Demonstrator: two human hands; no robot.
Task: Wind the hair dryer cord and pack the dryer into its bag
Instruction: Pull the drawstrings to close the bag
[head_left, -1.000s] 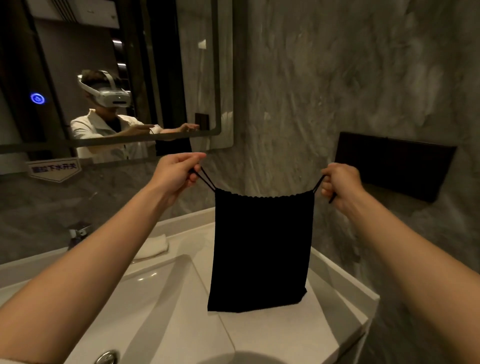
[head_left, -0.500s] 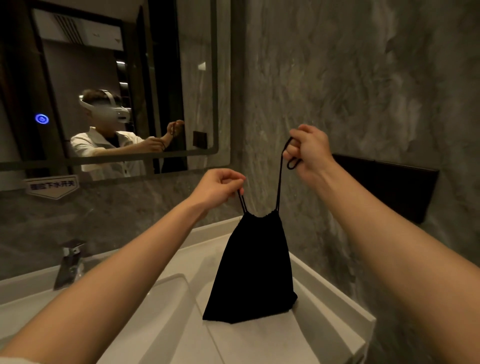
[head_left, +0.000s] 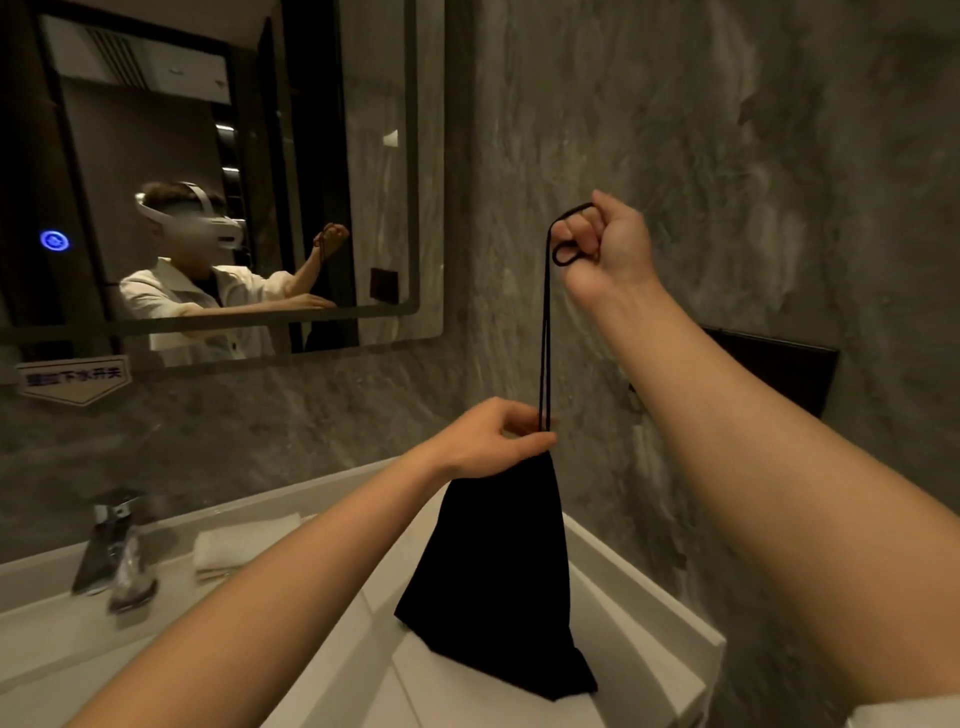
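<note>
A black drawstring bag (head_left: 498, 582) stands on the white counter (head_left: 639, 623), its mouth gathered tight. My left hand (head_left: 493, 436) pinches the bag's neck just below the cords. My right hand (head_left: 608, 249) is raised above it, fist closed on the black drawstring (head_left: 545, 332), which runs taut and vertical down to the neck, with a small loop hanging beside my fingers. The hair dryer and its cord are not visible; the bag bulges at the bottom.
A white sink basin lies at lower left with a chrome faucet (head_left: 111, 545) and a folded white towel (head_left: 244, 545) behind it. A mirror (head_left: 218, 171) hangs above, a grey stone wall stands close on the right with a dark recessed box (head_left: 779, 364).
The bag's mouth went from spread wide between both hands to cinched shut. My right hand rose, pulling the drawstring upward, while my left hand moved in to the neck.
</note>
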